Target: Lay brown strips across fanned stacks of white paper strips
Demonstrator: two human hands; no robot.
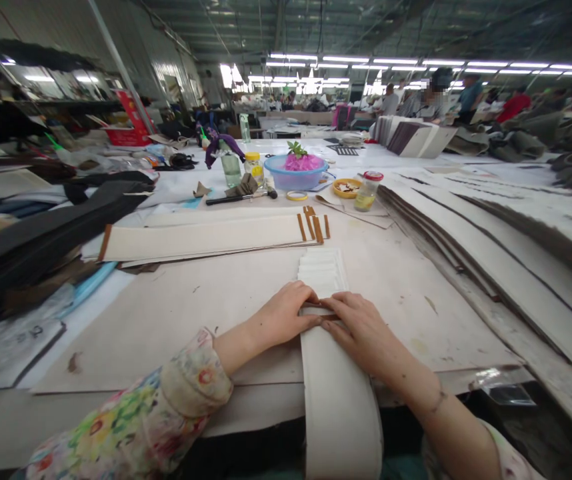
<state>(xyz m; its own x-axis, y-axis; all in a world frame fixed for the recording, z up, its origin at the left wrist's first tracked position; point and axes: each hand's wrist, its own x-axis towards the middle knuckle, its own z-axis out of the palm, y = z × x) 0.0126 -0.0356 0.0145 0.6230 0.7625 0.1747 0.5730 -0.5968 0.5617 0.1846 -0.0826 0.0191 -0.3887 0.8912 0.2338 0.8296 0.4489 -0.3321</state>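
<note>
A long white strip (339,393) runs from the table's front edge away from me, over a stack of similar strips (322,270). My left hand (286,313) and my right hand (361,327) meet on it, fingers pressed together on a thin brown edge (322,311) across the strip. Both hands pinch and press that folded brown edge down. My left sleeve (166,407) is floral.
More white strips with brown ends (206,241) lie beyond. Long layered strips (491,253) fan out at the right. A blue bowl (296,175), jars (367,190), a tape roll (297,195) and a brush (241,197) stand farther back. Dark material (41,233) is piled left. People work far behind.
</note>
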